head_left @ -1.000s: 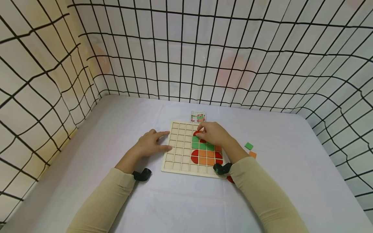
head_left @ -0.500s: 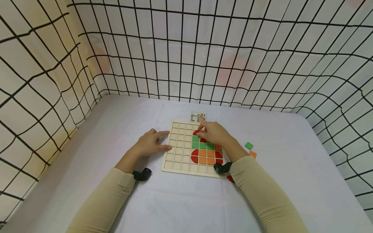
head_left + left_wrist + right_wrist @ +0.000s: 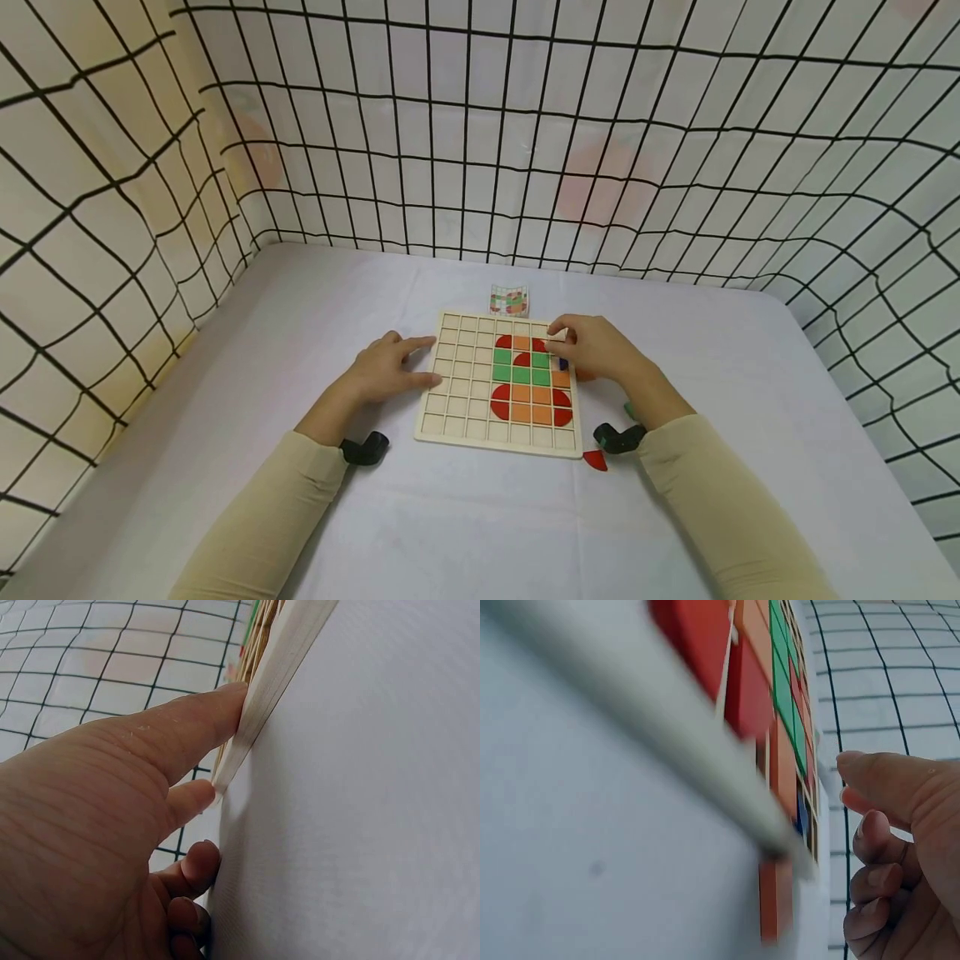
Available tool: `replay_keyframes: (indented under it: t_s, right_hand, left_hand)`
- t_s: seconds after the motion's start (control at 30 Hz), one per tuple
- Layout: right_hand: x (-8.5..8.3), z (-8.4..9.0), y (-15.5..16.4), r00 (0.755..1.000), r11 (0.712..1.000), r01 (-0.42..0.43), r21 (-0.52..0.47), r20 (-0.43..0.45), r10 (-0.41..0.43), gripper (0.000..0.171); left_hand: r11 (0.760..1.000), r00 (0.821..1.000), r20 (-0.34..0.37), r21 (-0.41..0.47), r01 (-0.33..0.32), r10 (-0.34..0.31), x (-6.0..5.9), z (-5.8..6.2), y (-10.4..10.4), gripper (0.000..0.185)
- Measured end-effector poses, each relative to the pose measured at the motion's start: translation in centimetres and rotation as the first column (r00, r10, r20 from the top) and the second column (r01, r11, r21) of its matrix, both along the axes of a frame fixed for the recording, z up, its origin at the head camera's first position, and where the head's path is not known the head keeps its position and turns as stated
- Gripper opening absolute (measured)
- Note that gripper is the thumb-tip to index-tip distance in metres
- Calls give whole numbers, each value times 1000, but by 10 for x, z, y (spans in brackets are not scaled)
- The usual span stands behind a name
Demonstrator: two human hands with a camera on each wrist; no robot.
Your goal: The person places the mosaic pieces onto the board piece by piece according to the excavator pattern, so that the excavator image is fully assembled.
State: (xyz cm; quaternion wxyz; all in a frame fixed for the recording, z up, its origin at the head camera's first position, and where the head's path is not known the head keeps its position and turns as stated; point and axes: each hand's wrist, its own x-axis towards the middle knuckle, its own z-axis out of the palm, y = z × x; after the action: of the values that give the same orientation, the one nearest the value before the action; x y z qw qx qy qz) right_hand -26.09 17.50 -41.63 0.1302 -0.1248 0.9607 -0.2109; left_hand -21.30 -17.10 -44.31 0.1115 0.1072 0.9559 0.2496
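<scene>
Netting point(image 3: 467, 106) of black cord rises behind and on both sides of a white-covered worktop point(image 3: 480, 517). On it lies a pale gridded board point(image 3: 457, 408), probably stiff and fairly light, best steadied by its rim. A person's left hand point(image 3: 378, 371) does that, thumb and forefinger spread, tips against the left edge. Their right hand point(image 3: 596, 343) hovers over the upper right corner, thumb and forefinger slightly apart, other fingers loosely curled, with nothing visible between them; whether it touches a tile is unclear. A small picture card point(image 3: 509, 300) sits just beyond the board. Red tiles point(image 3: 501, 402), orange tiles point(image 3: 542, 412) and green tiles point(image 3: 522, 375) fill cells right of centre; a loose red piece point(image 3: 596, 461) lies near the lower right corner. They look thin, rigid, light and smooth, so should pinch best by opposite edges.
</scene>
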Motion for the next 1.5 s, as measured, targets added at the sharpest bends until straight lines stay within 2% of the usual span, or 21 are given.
replay_keyframes:
  t_s: [0.23,0.5,0.9,1.5]
  right_hand:
    - [14,2,34,999,1000,18,15,33,-18,39]
    - [26,-4,59,995,1000,-28,15,94,26,41]
    - [28,-12,64,997,999,-43,11,70,42,29]
    - [32,-12,66,997,1000,-18,-17,73,19,30]
  left_hand:
    - [1000,1000,-11,7,8,-8,0,0,-1,77]
    - [1000,1000,-13,10,15,-15,-1,-1,-1,77]
    - [1000,1000,4,13,3,-3,-1,-2,-1,77]
    - [1000,1000,0,9,5,-5,-1,-2,-1,77]
